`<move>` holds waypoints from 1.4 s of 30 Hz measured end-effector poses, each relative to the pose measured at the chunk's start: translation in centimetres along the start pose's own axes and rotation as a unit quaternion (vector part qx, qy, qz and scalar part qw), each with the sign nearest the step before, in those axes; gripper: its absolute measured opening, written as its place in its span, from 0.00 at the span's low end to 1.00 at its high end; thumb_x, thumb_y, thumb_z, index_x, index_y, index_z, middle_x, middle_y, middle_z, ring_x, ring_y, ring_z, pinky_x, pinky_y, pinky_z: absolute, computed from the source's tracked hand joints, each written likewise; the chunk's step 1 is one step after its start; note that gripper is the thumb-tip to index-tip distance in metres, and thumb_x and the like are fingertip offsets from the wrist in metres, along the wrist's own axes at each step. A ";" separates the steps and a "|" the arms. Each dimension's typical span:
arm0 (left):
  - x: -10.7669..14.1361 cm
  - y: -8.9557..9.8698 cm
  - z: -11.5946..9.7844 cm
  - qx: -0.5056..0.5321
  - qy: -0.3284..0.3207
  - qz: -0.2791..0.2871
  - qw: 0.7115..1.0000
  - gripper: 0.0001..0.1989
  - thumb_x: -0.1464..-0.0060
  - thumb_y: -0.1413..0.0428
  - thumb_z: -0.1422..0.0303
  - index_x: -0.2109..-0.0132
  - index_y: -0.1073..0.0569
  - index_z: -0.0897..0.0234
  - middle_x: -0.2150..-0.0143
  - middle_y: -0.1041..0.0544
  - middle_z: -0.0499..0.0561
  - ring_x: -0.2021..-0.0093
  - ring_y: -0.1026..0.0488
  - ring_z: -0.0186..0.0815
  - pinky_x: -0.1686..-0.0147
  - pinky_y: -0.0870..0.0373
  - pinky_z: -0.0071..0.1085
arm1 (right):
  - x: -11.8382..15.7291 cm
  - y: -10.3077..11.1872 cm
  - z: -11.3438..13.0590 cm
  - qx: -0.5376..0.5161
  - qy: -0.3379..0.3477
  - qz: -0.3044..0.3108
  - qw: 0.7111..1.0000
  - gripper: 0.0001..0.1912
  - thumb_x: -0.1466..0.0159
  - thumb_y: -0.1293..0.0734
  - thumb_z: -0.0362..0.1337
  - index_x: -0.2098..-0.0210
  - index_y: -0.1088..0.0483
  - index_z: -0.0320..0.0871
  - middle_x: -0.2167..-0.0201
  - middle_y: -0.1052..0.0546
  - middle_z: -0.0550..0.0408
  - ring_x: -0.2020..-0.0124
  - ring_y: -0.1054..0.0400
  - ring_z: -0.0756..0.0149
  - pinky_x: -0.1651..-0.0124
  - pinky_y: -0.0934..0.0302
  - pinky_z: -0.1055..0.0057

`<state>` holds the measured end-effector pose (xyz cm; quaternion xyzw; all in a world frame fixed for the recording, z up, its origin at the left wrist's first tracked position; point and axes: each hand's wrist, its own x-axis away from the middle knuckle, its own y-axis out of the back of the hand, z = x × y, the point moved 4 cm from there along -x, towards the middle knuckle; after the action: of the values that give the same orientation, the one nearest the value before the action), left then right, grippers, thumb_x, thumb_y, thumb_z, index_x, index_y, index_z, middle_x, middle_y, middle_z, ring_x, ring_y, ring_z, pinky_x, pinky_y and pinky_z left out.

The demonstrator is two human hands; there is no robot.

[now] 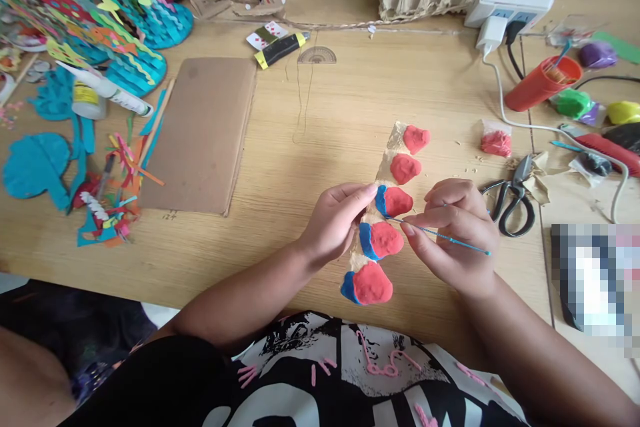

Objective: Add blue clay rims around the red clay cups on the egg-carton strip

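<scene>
Left hand (336,219) pinches the edge of a strip (384,172) that carries five red clay pieces (385,240), three with blue clay (367,240) beside the red. Right hand (457,233) grips a thin blue tool (450,239), its tip at the middle piece. The strip is above the near part of the table (280,180), left of the scissors (516,200).

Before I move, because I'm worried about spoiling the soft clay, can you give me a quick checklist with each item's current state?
1. Left hand steadying the pale strip: ok.
2. Right hand pinching the thin blue tool: ok.
3. Tool tip at the lower edge of the middle blue clay patch: ok.
4. Blue clay beside every red piece: not ok; the farthest red piece and the next one lack it.
5. Scissors clear of the right hand: cannot tell; they look very close.
6. Clay firmly stuck: cannot tell.
</scene>
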<state>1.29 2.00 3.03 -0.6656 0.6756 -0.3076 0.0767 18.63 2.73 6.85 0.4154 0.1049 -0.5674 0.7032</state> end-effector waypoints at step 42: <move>-0.1 0.7 0.4 -0.122 -0.059 -0.002 0.991 0.23 0.40 0.38 0.54 0.76 0.31 0.63 0.77 0.38 0.45 0.74 0.41 0.29 0.72 0.44 0.30 | 0.2 -0.2 0.4 0.002 -0.045 0.015 0.999 0.12 0.43 0.23 0.26 0.65 0.26 0.47 0.69 0.31 0.57 0.65 0.33 0.64 0.62 0.39 0.62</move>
<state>0.92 1.87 2.30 -0.6886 0.7008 -0.1835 0.0339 18.33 2.29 6.89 0.3921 0.0662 -0.5754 0.7147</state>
